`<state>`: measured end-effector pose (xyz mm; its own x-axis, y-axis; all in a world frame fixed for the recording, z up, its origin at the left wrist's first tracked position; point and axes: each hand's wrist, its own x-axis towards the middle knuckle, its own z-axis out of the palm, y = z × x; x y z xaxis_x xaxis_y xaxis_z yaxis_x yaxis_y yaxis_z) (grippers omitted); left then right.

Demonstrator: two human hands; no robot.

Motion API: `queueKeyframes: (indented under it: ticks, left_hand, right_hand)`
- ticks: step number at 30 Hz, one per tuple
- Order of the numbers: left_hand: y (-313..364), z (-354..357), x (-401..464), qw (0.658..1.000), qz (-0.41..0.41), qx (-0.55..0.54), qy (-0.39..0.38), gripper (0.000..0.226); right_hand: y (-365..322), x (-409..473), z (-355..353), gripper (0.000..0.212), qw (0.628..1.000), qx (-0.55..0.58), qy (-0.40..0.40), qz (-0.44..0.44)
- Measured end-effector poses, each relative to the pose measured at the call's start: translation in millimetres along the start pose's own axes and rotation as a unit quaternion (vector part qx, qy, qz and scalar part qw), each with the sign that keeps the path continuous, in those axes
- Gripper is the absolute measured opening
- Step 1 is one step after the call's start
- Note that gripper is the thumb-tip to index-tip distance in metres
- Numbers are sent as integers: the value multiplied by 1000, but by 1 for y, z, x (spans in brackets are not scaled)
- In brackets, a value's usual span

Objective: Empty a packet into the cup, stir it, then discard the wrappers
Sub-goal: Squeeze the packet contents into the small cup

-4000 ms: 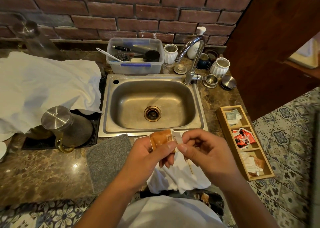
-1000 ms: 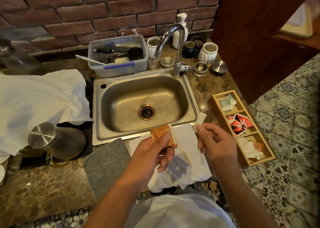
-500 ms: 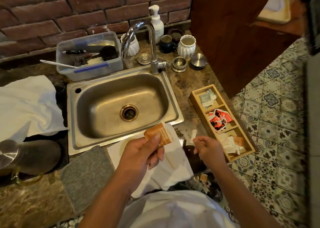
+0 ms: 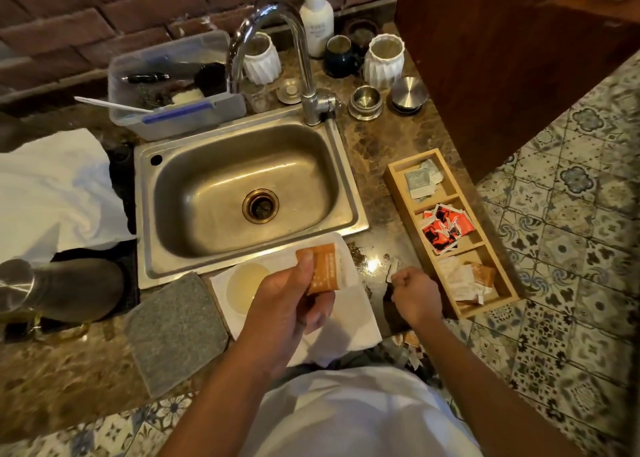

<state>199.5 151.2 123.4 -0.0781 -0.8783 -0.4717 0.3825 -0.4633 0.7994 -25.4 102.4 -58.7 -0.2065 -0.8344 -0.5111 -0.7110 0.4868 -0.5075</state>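
My left hand (image 4: 287, 304) pinches an orange packet (image 4: 325, 267) upright by its left edge, above a white cloth (image 4: 349, 325) at the counter's front. Just left of the packet shows a pale round opening (image 4: 244, 285), which looks like a cup seen from above. To the right, my right hand (image 4: 414, 293) is closed low over the counter's front edge, with a small white torn strip (image 4: 393, 272) at its fingertips. Below that hand a dark bin (image 4: 414, 351) holds several scraps of wrapper.
A steel sink (image 4: 349, 179) with its tap (image 4: 304, 61) lies behind the packet. A wooden sachet tray (image 4: 398, 176) stands right of my right hand. A grey mat (image 4: 173, 332) and a steel-lidded jug (image 4: 59, 290) sit at the left. Cups and jars line the back.
The torn strip came off the packet in my right hand, which moved right and down to the counter's edge. My left hand stays with the orange packet. The view has turned rightwards.
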Motion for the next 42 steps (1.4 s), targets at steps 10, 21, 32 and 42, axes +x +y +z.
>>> queueKeyframes:
  ticks: [10,21,32,42]
  left_hand:
    - [-2,5,-8,1000,3,12,9,59]
    - [-10,2,-16,998,21,19,59,53]
    - [-22,-10,-26,986,71,-13,150,63]
    - [-12,-42,-38,981,109,7,158,61]
  right_hand:
    - [6,1,2,24,997,-82,1,4]
    - [-56,-52,-47,12,969,161,-76,-172]
    - [-141,-129,-90,14,884,259,-157,-355]
    - [-164,-147,-61,8,899,218,-137,-353]
